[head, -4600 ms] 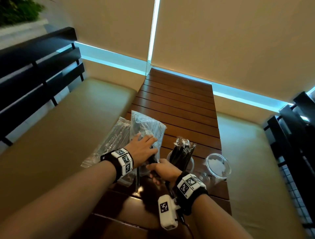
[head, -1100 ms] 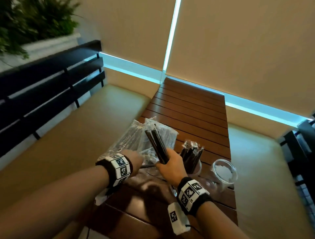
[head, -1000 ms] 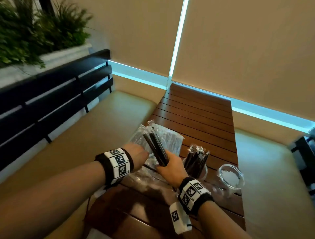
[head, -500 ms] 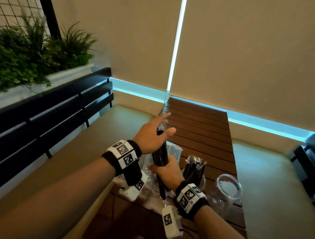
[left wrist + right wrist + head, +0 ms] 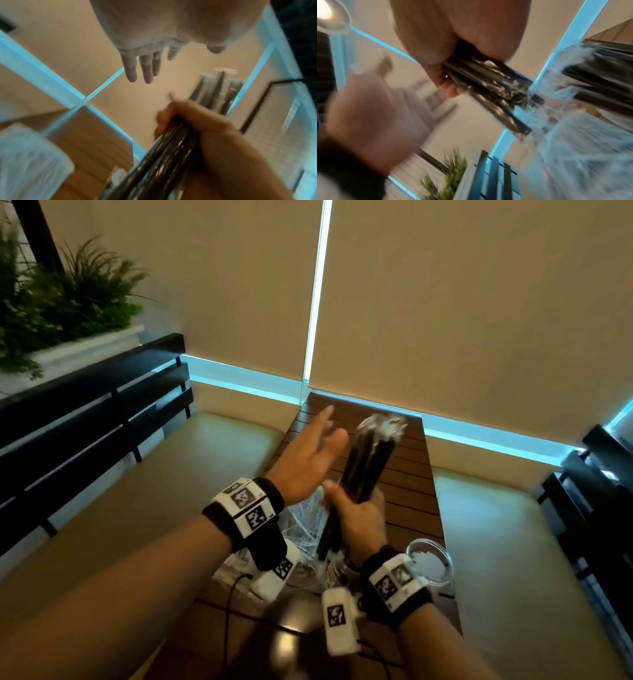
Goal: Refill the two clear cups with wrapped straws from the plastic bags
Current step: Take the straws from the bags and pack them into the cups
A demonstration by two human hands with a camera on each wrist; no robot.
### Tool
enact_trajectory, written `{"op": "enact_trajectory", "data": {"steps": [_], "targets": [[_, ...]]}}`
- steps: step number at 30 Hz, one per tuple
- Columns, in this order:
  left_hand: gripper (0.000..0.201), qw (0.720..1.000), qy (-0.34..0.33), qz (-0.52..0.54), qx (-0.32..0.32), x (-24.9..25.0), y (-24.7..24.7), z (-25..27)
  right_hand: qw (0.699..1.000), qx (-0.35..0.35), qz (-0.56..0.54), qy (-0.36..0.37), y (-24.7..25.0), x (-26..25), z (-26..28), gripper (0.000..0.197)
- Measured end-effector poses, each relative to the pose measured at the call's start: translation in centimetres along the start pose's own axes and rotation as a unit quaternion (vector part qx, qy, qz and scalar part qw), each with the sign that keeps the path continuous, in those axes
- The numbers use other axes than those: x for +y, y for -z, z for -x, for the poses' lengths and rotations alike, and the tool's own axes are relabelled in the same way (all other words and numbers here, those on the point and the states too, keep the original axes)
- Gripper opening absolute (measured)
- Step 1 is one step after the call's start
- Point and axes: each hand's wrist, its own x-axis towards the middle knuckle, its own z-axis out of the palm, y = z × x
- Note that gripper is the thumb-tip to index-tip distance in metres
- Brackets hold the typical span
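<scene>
The right hand (image 5: 356, 510) has its grip clenched round the lower part of a bundle of wrapped straws (image 5: 368, 460), held upright above the near end of the surface (image 5: 407, 474), while the left hand (image 5: 308, 460) is spread, released, just left of it, holding nothing; gripped so low, the slick wrappers could fan out or slip free. The empty clear cup (image 5: 430, 561) stands near right of the wrist; crumpled plastic bags (image 5: 303, 525) crowd the near left, and any second cup is hidden behind the hand, so lowering blind could tip either.
</scene>
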Motion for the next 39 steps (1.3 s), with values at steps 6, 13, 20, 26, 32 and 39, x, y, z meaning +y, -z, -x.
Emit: {"op": "enact_trajectory", "data": {"steps": [6, 13, 20, 26, 32, 39], "targets": [[0.094, 0.869, 0.388, 0.280, -0.126, -4.0, -1.9, 2.1, 0.981, 0.016, 0.010, 0.194, -0.5, -5.4, -1.7, 0.025], [0.042, 0.848, 0.325, 0.412, -0.073, -2.3, -3.1, 1.3, 0.987, 0.009, 0.018, 0.160, -2.4, -3.9, 0.0, 0.024], [0.064, 0.918, 0.324, 0.204, -0.102, -3.3, -2.7, 1.0, 0.990, 0.036, 0.036, 0.134, 2.1, -2.0, 0.0, 0.023], [0.068, 0.973, 0.064, -0.172, -0.142, -5.5, -4.7, 0.1, 0.984, 0.157, 0.083, 0.000, 8.0, 3.7, 1.3, 0.025], [0.072, 0.933, 0.049, -0.252, -0.252, -8.2, -9.4, 0.2, 0.978, 0.193, 0.019, -0.072, 8.0, 5.6, 0.6, 0.019], [0.048, 0.949, 0.022, -0.235, -0.210, -9.3, -9.7, -0.7, 0.976, 0.152, 0.068, -0.138, 6.9, 8.5, -0.8, 0.024]]}}
